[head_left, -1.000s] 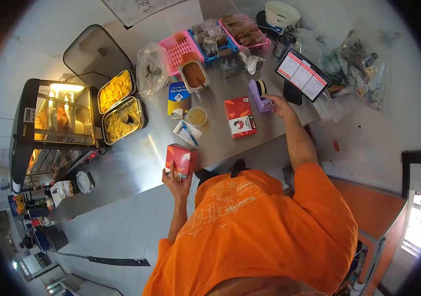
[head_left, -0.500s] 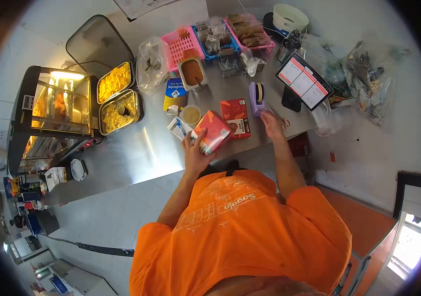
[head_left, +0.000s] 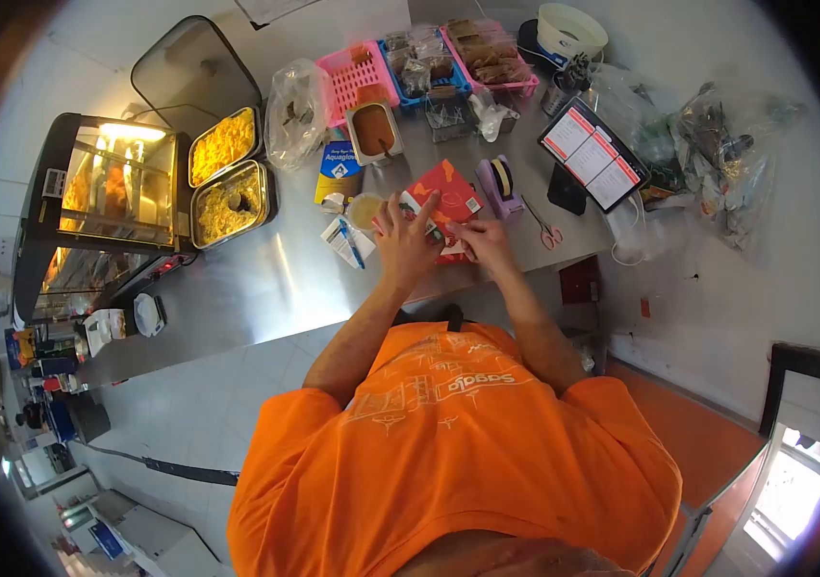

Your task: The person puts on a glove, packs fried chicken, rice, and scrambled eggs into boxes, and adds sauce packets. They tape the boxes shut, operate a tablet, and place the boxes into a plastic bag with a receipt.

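A red printed box [head_left: 450,185] lies on the steel counter at my front, a white code panel at its right corner. My left hand [head_left: 406,240] rests across its left side with the fingers spread. My right hand [head_left: 485,243] is at the box's near right side, its fingers drawn together against it; whatever they may pinch is too small to make out. More red-and-dark printed packaging shows beneath my hands, largely hidden. Just right of the box stands a purple tape dispenser [head_left: 499,188]. A round tub [head_left: 365,210] of pale contents sits left of my left hand.
Scissors [head_left: 546,227] lie beyond the dispenser, near a tilted tablet [head_left: 593,154]. A blue pen [head_left: 351,244] lies on paper at left. Behind are a sauce container [head_left: 393,123] and pink basket [head_left: 340,89]. Food trays [head_left: 271,207] and a lit warmer [head_left: 185,188] stand left.
The red box in my left hand has moved right and away, over where the other red box lay. My right hand has come left from beside the tape dispenser to the box.
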A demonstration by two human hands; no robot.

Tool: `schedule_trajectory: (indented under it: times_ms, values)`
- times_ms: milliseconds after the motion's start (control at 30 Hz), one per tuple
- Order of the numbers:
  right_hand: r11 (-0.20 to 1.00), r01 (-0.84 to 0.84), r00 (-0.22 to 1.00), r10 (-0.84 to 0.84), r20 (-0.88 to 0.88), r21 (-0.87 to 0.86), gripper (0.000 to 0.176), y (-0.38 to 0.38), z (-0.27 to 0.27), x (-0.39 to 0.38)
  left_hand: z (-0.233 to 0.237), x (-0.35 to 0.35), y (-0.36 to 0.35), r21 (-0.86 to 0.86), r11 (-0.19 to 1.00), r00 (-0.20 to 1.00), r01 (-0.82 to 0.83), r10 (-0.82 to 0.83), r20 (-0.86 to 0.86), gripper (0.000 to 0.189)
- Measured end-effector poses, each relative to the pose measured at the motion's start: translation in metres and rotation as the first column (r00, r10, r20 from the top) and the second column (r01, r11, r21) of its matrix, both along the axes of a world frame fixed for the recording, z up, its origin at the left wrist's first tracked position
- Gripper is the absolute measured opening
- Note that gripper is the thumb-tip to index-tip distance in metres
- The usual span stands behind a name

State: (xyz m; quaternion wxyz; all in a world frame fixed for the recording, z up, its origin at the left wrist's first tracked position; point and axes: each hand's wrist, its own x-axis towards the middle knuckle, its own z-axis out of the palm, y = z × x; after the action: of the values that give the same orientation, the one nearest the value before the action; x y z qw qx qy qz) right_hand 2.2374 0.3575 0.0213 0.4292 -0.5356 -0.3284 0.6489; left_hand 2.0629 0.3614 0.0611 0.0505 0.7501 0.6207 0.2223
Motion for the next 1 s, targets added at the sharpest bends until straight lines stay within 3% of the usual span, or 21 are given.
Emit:
schedule_trajectory:
  times_ms: [33, 67, 133, 167, 200, 267, 333, 367, 433, 500, 567, 600, 667, 733, 767, 800, 867, 900, 1000]
  values:
    - [0.999, 0.033, 0.97, -0.038, 0.241, 0.025, 0.034, 0.0, 0.009, -0.009, 0.002, 0.002, -0.001, 0.001, 1.0, 1.0, -0.001, 0.001, -0.007, 0.088]
    - [0.999, 0.052, 0.983, -0.052, 0.178, 0.004, 0.042, -0.005, 0.021, -0.01, 0.0, 0.002, -0.001, -0.014, 1.0, 1.0, 0.018, -0.018, 0.019, 0.088]
    - [0.996, 0.04, 0.954, -0.061, 0.294, 0.079, 0.042, -0.006, 0.007, -0.006, -0.015, -0.002, 0.004, -0.034, 0.998, 0.996, 0.048, -0.046, 0.074, 0.09]
    - [0.994, 0.03, 0.934, -0.064, 0.351, 0.102, 0.042, -0.01, -0.006, -0.005, -0.037, -0.006, 0.008, -0.229, 0.969, 0.948, 0.094, -0.017, 0.318, 0.091]
    - [0.979, 0.114, 0.919, -0.169, 0.358, 0.167, 0.04, -0.015, -0.02, -0.006, -0.067, -0.01, 0.015, -0.399, 0.899, 0.843, 0.183, 0.065, 0.533, 0.092]
    - [0.91, 0.271, 0.859, -0.376, 0.349, 0.313, 0.038, -0.015, -0.043, -0.006, -0.08, -0.006, 0.013, -0.503, 0.83, 0.743, 0.242, 0.175, 0.646, 0.094]
    - [0.841, 0.233, 0.802, -0.45, 0.392, 0.489, 0.038, 0.001, -0.051, -0.001, -0.072, 0.015, -0.008, -0.451, 0.886, 0.831, 0.11, 0.166, 0.53, 0.095]
    - [0.802, 0.207, 0.773, -0.485, 0.408, 0.56, 0.04, 0.005, -0.055, 0.001, -0.077, 0.02, -0.01, -0.448, 0.883, 0.819, 0.14, 0.151, 0.554, 0.094]
    - [0.983, 0.056, 0.84, -0.141, 0.524, 0.175, 0.047, 0.023, -0.062, 0.022, -0.085, 0.023, -0.014, -0.446, 0.874, 0.792, 0.192, 0.13, 0.596, 0.093]
    - [0.998, -0.046, 0.869, 0.026, 0.495, 0.03, 0.054, 0.031, -0.066, 0.031, -0.093, 0.02, -0.019, -0.319, 0.925, 0.811, 0.207, 0.02, 0.585, 0.082]
    - [0.987, -0.067, 0.903, -0.001, 0.429, 0.144, 0.058, 0.025, -0.062, 0.029, -0.116, 0.011, -0.022, -0.232, 0.955, 0.784, 0.184, 0.0, 0.621, 0.074]
    - [0.976, -0.101, 0.849, -0.017, 0.528, 0.194, 0.062, 0.019, -0.074, 0.028, -0.117, 0.0, -0.022, -0.289, 0.955, 0.728, 0.075, 0.146, 0.669, 0.069]
    - [0.986, -0.096, 0.801, -0.004, 0.598, 0.136, 0.064, 0.014, -0.075, 0.025, -0.115, -0.04, -0.027, -0.42, 0.898, 0.552, -0.129, 0.417, 0.722, 0.06]
    - [0.99, -0.105, 0.762, 0.021, 0.647, 0.092, 0.064, 0.017, -0.07, 0.028, -0.166, -0.099, -0.018, -0.26, 0.807, 0.597, -0.531, 0.574, 0.561, 0.053]
    - [0.954, -0.097, 0.651, -0.154, 0.743, 0.282, 0.062, 0.023, -0.07, 0.034, -0.179, -0.124, -0.009, -0.314, 0.603, 0.538, -0.733, 0.797, 0.273, 0.055]
    - [0.881, -0.115, 0.52, -0.34, 0.783, 0.459, 0.06, 0.03, -0.07, 0.042, -0.214, -0.159, 0.004, -0.429, 0.511, 0.45, -0.745, 0.859, 0.243, 0.066]
    - [0.805, -0.014, 0.193, -0.58, 0.791, 0.594, 0.054, 0.044, -0.056, 0.06, -0.2, -0.174, 0.024, -0.555, 0.462, 0.35, -0.692, 0.886, 0.303, 0.073]
    - [0.883, 0.051, 0.313, -0.457, 0.832, 0.466, 0.05, 0.054, -0.067, 0.079, -0.185, -0.174, 0.031, -0.615, 0.443, 0.3, -0.653, 0.896, 0.327, 0.076]
    - [0.991, 0.137, 0.671, -0.095, 0.735, 0.003, 0.039, 0.083, -0.093, 0.12, -0.166, -0.167, 0.044, -0.664, 0.395, 0.379, -0.635, 0.908, 0.177, 0.078]
